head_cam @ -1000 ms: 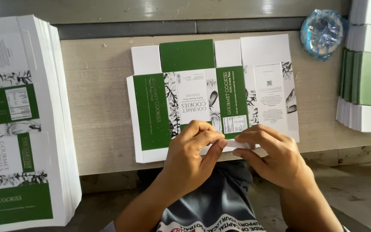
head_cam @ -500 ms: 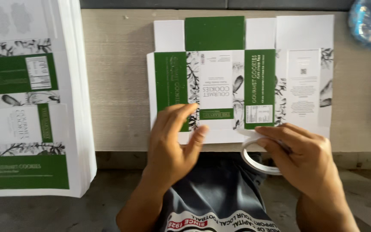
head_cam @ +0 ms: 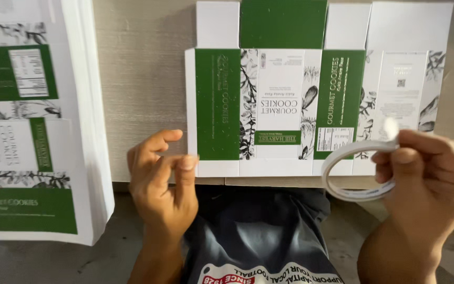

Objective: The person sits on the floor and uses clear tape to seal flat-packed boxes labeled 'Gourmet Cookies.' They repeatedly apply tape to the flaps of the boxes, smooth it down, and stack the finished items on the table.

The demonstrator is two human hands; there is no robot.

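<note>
The right hand is closed around a roll of white tape, pinching it at the ring's right side between thumb and fingers, so that the roll hangs upright just past the near edge of the worktop, its top overlapping the bottom right corner of a flat carton. A short loose end of tape sticks up above the fingertips. The left hand holds nothing that can be made out; its thumb and forefinger are pressed together at the carton's lower left corner, the other fingers loosely curled. The carton lies unfolded and printed side up on the worktop, with green and white panels and black leaf drawings, its bottom flaps along the near edge. To the left, well apart, a tall stack of the same flat cartons rests on the worktop.
</note>
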